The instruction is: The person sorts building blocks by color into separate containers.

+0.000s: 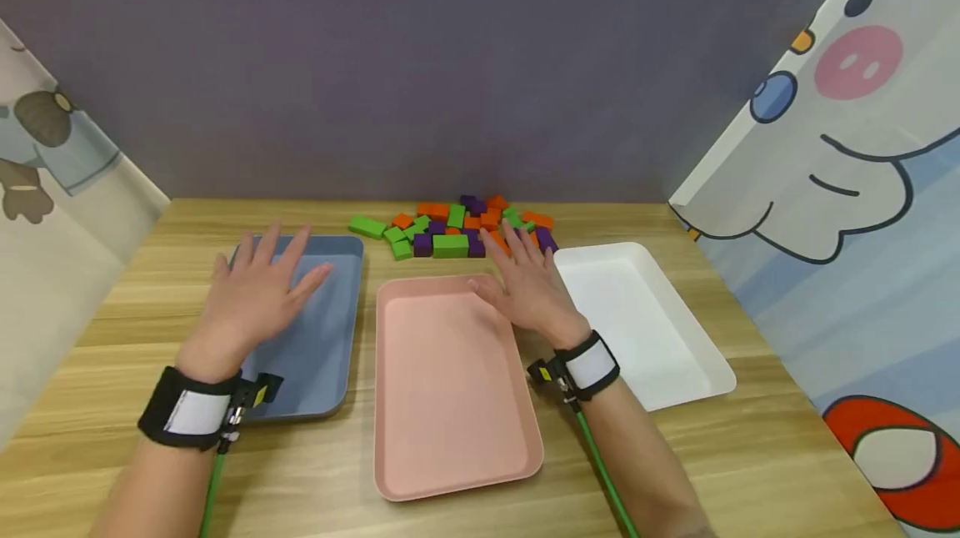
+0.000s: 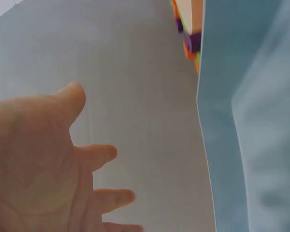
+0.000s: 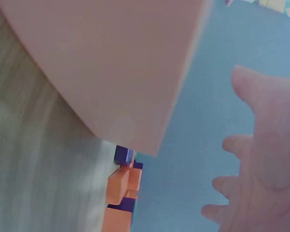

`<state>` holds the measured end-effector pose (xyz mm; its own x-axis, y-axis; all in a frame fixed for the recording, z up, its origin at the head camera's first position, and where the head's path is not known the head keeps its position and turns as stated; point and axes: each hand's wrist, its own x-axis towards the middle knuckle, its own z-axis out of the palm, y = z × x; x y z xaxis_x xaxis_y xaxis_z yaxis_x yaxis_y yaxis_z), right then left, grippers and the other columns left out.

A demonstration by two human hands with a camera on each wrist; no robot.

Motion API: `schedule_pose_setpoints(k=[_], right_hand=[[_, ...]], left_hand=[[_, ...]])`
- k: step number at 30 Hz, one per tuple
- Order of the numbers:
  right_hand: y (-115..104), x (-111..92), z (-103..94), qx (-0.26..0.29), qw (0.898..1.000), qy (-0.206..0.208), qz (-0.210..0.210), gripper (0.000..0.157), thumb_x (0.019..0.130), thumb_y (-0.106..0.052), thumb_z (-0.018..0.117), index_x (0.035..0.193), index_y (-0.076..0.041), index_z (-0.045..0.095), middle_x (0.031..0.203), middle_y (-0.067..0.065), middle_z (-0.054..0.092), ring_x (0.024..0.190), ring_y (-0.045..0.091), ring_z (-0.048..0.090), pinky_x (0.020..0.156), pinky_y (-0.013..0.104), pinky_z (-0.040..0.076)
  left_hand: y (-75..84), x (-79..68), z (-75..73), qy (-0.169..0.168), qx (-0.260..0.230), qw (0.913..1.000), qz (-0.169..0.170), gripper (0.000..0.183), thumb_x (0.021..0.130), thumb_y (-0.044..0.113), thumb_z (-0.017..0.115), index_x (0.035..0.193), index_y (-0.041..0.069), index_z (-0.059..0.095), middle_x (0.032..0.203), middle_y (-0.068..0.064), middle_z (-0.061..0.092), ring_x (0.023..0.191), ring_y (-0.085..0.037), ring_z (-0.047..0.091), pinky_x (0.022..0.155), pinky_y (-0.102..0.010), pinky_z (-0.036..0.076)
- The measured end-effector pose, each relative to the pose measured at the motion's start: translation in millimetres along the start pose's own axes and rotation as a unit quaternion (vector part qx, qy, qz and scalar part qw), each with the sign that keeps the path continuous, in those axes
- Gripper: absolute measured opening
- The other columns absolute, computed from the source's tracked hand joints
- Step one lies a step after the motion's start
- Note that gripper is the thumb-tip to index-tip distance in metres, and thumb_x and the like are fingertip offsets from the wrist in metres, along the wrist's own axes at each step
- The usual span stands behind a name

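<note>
My left hand (image 1: 255, 296) is spread above the blue tray (image 1: 322, 354), palm down, with nothing in it. In the left wrist view the same hand (image 2: 43, 159) shows its thumb and fingers stretched out. My right hand (image 1: 528, 284) hovers between the pink tray (image 1: 453, 396) and the white tray (image 1: 637, 321), fingers extended and holding nothing. Its fingertips overlap the near edge of a heap of blocks in the head view. Among these are a green block (image 1: 451, 247), a purple block (image 1: 422, 245) and an orange block (image 1: 491, 219). Several orange and purple blocks (image 3: 117, 186) also appear in the right wrist view.
All three trays stand side by side on a wooden table (image 1: 300, 488), with the blocks behind them. A grey wall (image 1: 420, 71) rises at the table's back edge. Printed cartoon panels (image 1: 862, 188) flank both sides. Each wrist wears a strapped camera with a green cable (image 1: 600, 463).
</note>
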<state>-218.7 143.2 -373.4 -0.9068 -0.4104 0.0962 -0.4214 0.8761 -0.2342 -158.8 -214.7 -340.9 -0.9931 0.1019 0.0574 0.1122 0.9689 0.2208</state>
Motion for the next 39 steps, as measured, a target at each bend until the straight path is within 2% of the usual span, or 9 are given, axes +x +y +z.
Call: schedule_pose_setpoints(k=[5, 8, 13, 16, 19, 24, 28, 32, 39], right_hand=[[-5, -1, -13.2, -0.006, 1.000, 0.007, -0.021, 0.078, 0.090, -0.068, 0.037, 0.154, -0.035, 0.006, 0.163, 0.005, -0.001, 0.149, 0.034, -0.001, 0.110, 0.069, 0.004], [-8, -3, -25.2, -0.007, 0.999, 0.012, -0.040, 0.077, 0.091, -0.063, 0.041, 0.155, -0.031, 0.011, 0.163, 0.008, 0.005, 0.148, 0.036, 0.004, 0.109, 0.070, 0.007], [-11, -1, -41.3, -0.024, 0.997, 0.018, -0.070, 0.076, 0.091, -0.056, 0.050, 0.154, -0.026, 0.019, 0.161, 0.010, 0.016, 0.146, 0.034, 0.018, 0.111, 0.066, 0.015], [-13, 5, -48.6, -0.031, 0.995, 0.007, -0.093, 0.075, 0.091, -0.053, 0.052, 0.154, -0.023, 0.023, 0.159, 0.010, 0.022, 0.145, 0.031, 0.024, 0.113, 0.060, 0.020], [-16, 14, -54.4, -0.032, 0.993, -0.017, -0.114, 0.073, 0.091, -0.049, 0.055, 0.152, -0.019, 0.028, 0.156, 0.011, 0.029, 0.143, 0.029, 0.028, 0.114, 0.053, 0.024], [-21, 38, -55.1, -0.033, 0.989, -0.077, -0.125, 0.065, 0.091, -0.042, 0.060, 0.145, -0.011, 0.040, 0.148, 0.013, 0.043, 0.137, 0.029, 0.039, 0.111, 0.046, 0.033], [-22, 62, -45.1, -0.021, 0.987, -0.113, -0.115, 0.058, 0.091, -0.037, 0.062, 0.140, -0.009, 0.048, 0.142, 0.011, 0.051, 0.131, 0.027, 0.046, 0.108, 0.042, 0.038], [-18, 84, -31.9, -0.021, 0.985, -0.116, -0.125, 0.049, 0.090, -0.030, 0.063, 0.134, -0.008, 0.055, 0.133, 0.009, 0.059, 0.122, 0.025, 0.054, 0.104, 0.038, 0.042], [-16, 106, -17.5, -0.065, 0.982, -0.133, -0.115, 0.047, 0.087, -0.021, 0.068, 0.131, -0.007, 0.058, 0.131, 0.009, 0.061, 0.119, 0.025, 0.056, 0.101, 0.039, 0.045]], left_hand=[[-42.2, -15.9, -3.5, -0.011, 0.015, 0.9994, -0.028, 0.084, 0.094, 0.065, 0.029, 0.154, 0.008, 0.014, 0.148, -0.038, 0.023, 0.130, -0.062, 0.020, 0.097, -0.077, 0.016], [-69.9, -27.9, -5.1, -0.030, 0.018, 0.9986, -0.039, 0.085, 0.095, 0.061, 0.031, 0.151, -0.001, 0.017, 0.141, -0.043, 0.028, 0.125, -0.063, 0.027, 0.095, -0.074, 0.024], [-107.0, -40.1, -11.8, -0.084, 0.014, 0.9953, -0.046, 0.080, 0.099, 0.047, 0.039, 0.139, -0.021, 0.025, 0.128, -0.047, 0.041, 0.110, -0.063, 0.043, 0.084, -0.068, 0.038], [-119.9, -42.5, -14.2, -0.112, 0.009, 0.9932, -0.030, 0.069, 0.098, 0.033, 0.046, 0.131, -0.026, 0.033, 0.115, -0.043, 0.054, 0.094, -0.055, 0.057, 0.076, -0.060, 0.045], [-126.4, -42.7, -14.1, -0.135, -0.017, 0.9907, -0.005, 0.058, 0.097, 0.023, 0.051, 0.125, -0.026, 0.039, 0.098, -0.033, 0.065, 0.076, -0.037, 0.065, 0.068, -0.050, 0.049], [-131.6, -39.1, -8.5, -0.174, -0.091, 0.9804, 0.016, 0.057, 0.097, 0.022, 0.051, 0.125, -0.027, 0.040, 0.090, -0.020, 0.070, 0.070, -0.020, 0.066, 0.063, -0.039, 0.054], [-132.8, -36.4, -0.9, -0.192, -0.123, 0.9734, 0.023, 0.058, 0.096, 0.020, 0.053, 0.127, -0.027, 0.038, 0.094, -0.021, 0.070, 0.071, -0.016, 0.066, 0.063, -0.034, 0.055], [-129.7, -35.0, 3.5, -0.202, -0.140, 0.9689, 0.030, 0.059, 0.094, 0.017, 0.056, 0.129, -0.027, 0.036, 0.100, -0.028, 0.067, 0.071, -0.014, 0.066, 0.062, -0.031, 0.055], [-109.9, -34.0, 5.6, -0.222, -0.182, 0.9575, 0.028, 0.061, 0.092, 0.017, 0.058, 0.130, -0.026, 0.036, 0.096, -0.022, 0.069, 0.067, -0.013, 0.065, 0.058, -0.027, 0.054]])
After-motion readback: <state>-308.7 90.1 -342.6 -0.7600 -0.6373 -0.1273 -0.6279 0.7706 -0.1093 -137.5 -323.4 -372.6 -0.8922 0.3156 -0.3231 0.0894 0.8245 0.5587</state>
